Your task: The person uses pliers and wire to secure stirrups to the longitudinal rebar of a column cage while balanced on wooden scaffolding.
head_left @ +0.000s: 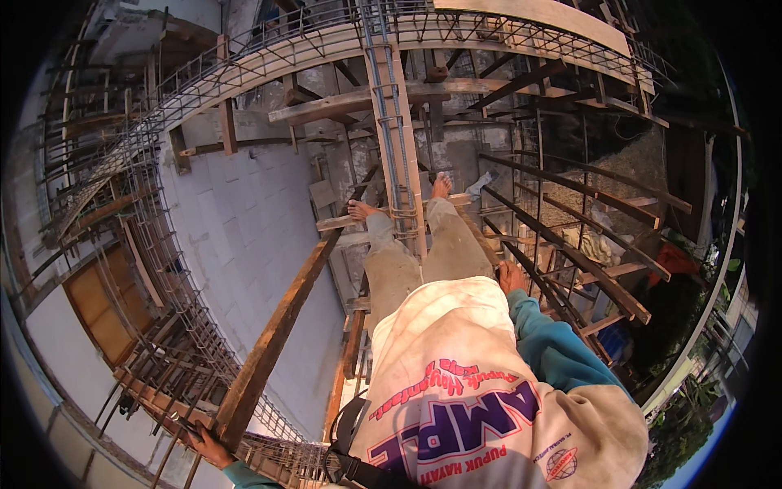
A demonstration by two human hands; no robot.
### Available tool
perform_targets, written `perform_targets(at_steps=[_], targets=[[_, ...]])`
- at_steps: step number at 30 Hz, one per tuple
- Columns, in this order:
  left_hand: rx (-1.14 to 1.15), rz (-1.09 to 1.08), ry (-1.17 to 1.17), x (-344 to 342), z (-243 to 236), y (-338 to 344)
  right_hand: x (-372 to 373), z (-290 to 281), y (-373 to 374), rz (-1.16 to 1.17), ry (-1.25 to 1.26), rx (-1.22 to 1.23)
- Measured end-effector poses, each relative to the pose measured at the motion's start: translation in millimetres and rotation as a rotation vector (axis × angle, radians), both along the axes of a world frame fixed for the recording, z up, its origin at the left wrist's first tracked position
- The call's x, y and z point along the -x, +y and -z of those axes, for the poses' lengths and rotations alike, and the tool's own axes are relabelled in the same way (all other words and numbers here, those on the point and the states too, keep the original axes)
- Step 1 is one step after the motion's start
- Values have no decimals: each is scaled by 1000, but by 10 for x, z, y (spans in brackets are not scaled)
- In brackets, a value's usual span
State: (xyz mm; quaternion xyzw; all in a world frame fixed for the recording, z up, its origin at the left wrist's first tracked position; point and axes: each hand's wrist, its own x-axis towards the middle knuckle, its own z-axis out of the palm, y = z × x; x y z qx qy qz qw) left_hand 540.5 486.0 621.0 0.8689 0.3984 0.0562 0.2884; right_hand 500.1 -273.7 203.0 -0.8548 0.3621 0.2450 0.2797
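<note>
My right hand [511,277] is beside my right thigh, its fingers closed at the end of a wooden timber [480,235]; the underside of the grip is hidden. At the lower left, my left hand [212,448] is closed next to the near end of a long wooden beam [277,342]. A small metallic piece shows by its fingers, too small to name. My bare feet are apart on a short wooden crosspiece [335,222], on either side of a narrow board [407,155] carrying a steel rebar cage [389,98].
A curved rebar cage [301,37] runs over boards at the far side. Pale block wall [244,212] stands left of my legs. Several dark timbers [570,244] slant across the right, above lower ground. An orange-brown panel [106,297] is at the far left.
</note>
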Motion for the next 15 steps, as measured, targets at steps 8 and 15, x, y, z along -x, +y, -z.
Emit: perform_targets(at_steps=[8,15], targets=[[-42,-17,17,-164,-13,-279,-171,-127,76,95,56,163],[-159,0,108,37,-51,175,-302,-249,118,106,147,147]])
